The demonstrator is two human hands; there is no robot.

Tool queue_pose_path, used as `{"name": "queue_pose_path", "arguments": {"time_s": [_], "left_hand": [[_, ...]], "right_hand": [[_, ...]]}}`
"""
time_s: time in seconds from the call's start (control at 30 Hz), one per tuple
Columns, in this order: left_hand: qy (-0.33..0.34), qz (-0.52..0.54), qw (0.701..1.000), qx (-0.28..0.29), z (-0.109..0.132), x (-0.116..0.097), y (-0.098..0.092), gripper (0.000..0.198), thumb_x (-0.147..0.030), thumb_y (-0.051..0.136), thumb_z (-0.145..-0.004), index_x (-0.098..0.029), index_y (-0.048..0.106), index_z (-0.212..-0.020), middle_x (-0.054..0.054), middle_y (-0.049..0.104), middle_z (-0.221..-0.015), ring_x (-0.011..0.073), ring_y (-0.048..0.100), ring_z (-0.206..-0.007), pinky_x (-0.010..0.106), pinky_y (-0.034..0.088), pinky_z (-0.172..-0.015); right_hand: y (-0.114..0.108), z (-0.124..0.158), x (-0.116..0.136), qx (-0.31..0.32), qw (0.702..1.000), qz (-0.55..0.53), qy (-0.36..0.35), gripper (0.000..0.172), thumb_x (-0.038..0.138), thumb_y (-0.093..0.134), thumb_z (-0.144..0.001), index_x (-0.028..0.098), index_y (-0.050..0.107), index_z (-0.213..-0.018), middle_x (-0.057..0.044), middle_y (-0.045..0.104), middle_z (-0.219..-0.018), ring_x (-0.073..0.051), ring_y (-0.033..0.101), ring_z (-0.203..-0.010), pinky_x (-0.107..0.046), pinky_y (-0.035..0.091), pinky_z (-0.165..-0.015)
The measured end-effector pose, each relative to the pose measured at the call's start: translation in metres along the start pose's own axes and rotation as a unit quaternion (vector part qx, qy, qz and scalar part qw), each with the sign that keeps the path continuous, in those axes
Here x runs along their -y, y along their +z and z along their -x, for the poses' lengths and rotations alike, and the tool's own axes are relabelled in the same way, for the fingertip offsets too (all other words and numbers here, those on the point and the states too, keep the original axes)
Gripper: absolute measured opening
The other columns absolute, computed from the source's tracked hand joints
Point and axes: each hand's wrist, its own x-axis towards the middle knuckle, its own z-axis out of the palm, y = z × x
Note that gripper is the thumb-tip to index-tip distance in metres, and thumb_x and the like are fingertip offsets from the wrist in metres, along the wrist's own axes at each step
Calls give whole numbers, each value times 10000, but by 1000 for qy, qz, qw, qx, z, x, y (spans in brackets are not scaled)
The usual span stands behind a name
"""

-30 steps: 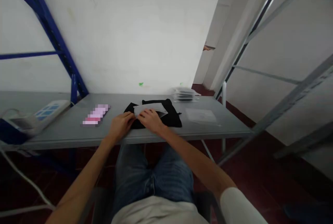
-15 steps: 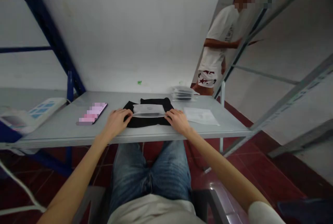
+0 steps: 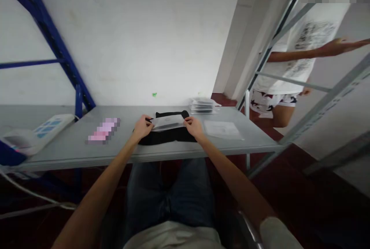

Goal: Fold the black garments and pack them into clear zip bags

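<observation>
Flat, whitish, translucent plastic pouch (image 3: 167, 122), over soft black cloth (image 3: 162, 138), running lengthwise from left to right; pinched at left end by bare left hand (image 3: 143, 127), at right end by bare right hand (image 3: 194, 127), equally close to both.

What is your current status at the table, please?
Left hand, right hand: gripping opposite ends of pale packet. Packet over black cloth. Pale stack farther back, apart from hands; nothing seen in the way.

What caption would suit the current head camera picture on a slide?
Head view: left hand and right hand hold a pale packet by its ends over black cloth on a grey table.
</observation>
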Motion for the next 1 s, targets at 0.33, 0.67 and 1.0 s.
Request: {"name": "queue_pose_path", "arguments": {"time_s": [0.33,0.67,1.0], "left_hand": [[-14,14,995,-99,-23,-11,28,260,-276,599,-836,-206,566,-1084,84,772,-948,233,749,-883,378,557,-869],[119,-138,975,-124,51,-19,23,426,-446,431,-1014,-167,552,-1312,217,642,-1320,377,585,-1293,525,483,-1052],[152,-132,980,-7,64,12,34,703,-472,495,-986,-109,338,-1568,269,361,-1650,374,373,-1534,555,321,-1236]], "right_hand": [[15,-2,5,-76,993,83,20,170,276,549,-1000,228,641,-1134,-71,782,-986,-242,738,-963,-343,544,-845],[-8,44,13,-80,970,160,-166,377,262,416,-1071,170,579,-1399,-164,651,-1362,-280,572,-1301,-433,450,-1114],[5,71,-3,69,949,143,-272,493,382,475,-1079,163,539,-1516,-154,563,-1536,-267,470,-1466,-454,376,-1229]]}}
